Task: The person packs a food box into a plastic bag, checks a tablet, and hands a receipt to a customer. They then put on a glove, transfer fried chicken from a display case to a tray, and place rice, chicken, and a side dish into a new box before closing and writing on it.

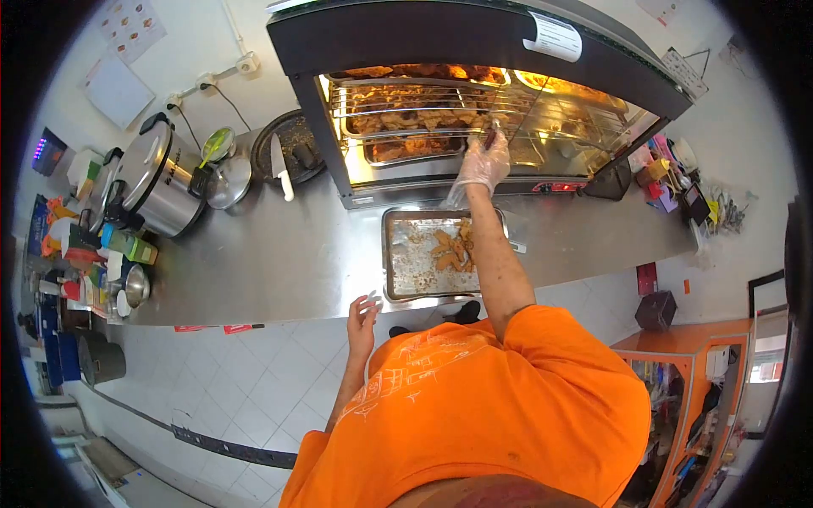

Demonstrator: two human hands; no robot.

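Observation:
My right hand (486, 165), in a clear plastic glove, reaches into the lit food warmer (356, 201). Its fingers are closed around a dark, narrow thing, too small to name. Inside, wire racks and trays hold browned fried pieces (415, 121). Below my right forearm, a metal tray (411, 284) lies on the counter with several fried pieces (453, 247) and crumbs, mostly toward its right side; the arm covers part of that side. My left hand (362, 323) is bare, its fingers apart, beside the tray's near left corner, with nothing visible in it.
A knife (279, 165) rests across a round black pan (296, 140) left of the warmer. Farther left stand a large steel pot (161, 182), a metal bowl (137, 284) and bottles. The steel counter (271, 262) runs along the wall. An orange cabinet (686, 339) is at right.

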